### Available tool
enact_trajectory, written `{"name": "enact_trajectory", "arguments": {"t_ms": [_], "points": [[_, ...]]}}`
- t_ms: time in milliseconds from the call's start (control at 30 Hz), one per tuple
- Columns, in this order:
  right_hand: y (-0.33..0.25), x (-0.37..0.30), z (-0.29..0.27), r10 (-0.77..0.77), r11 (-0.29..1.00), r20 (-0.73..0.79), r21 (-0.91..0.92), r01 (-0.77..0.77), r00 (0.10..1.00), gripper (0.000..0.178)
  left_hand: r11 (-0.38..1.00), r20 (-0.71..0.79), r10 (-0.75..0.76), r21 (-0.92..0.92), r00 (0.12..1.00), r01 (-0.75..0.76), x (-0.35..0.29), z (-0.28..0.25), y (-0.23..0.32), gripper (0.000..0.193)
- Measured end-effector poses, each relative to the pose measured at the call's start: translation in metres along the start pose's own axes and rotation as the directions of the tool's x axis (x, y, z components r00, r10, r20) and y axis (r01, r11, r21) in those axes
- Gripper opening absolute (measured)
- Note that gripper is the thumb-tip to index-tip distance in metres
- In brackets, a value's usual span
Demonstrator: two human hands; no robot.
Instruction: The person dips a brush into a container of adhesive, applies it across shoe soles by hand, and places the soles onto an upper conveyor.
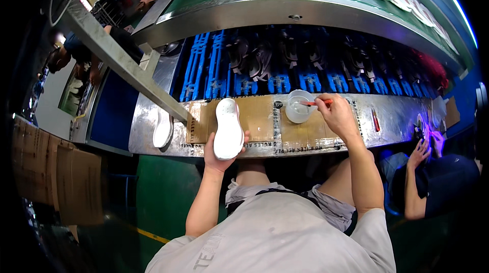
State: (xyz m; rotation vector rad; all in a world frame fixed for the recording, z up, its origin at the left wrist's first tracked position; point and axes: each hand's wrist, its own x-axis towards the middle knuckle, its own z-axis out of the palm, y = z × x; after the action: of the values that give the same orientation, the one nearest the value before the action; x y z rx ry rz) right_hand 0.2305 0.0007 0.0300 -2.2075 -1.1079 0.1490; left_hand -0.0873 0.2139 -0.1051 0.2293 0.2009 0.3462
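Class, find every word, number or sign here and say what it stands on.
I won't copy any wording, only say where it stands.
Flat cardboard: black capitals along its edges.
Wearer's light shirt: large grey letters.
White shoe sole in the left hand: none readable.
Co-worker's dark shirt: pale mark, too small to read.

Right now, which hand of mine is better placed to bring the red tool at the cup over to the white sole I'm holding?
Probably your right hand; it has the red tool in its grip, at the pale cup. Your left hand supports the white sole, so it looks occupied.
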Motion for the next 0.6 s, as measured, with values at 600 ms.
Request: {"name": "enact_trajectory", "arguments": {"t_ms": [600], "points": [[-0.029,-0.015,-0.001,-0.446,0.825,0.146,0.449,0.342,0.883,0.016,0.853,0.201,-0.147,0.521,0.969,0.021,0.040,0.094,0.000,0.106]]}}
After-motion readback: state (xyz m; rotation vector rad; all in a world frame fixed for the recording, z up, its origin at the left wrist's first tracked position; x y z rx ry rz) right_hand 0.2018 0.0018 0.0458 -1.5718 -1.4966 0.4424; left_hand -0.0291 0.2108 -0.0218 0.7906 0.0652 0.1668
